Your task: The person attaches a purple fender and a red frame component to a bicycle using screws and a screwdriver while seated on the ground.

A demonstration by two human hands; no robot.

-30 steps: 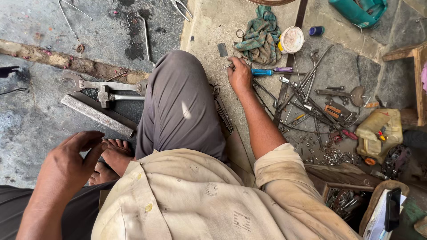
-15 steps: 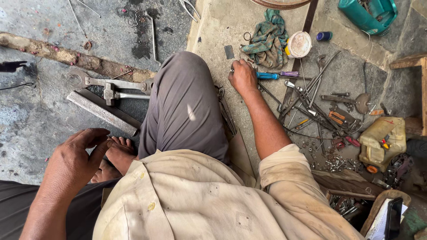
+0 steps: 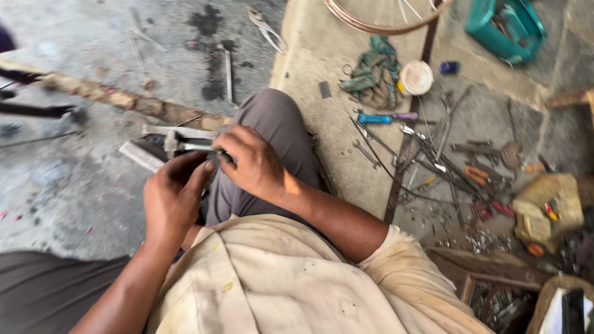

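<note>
Presently, hands are being held together over the raised knee | a small dark part, pinched between the left hand and right hand, is being gripped | a hammer is lying just beyond the fingertips | scattered tools are lying well right.

A floor-level repair workshop: a concrete floor, scattered tools at three o'clock, a wheel rim at one o'clock.
</note>
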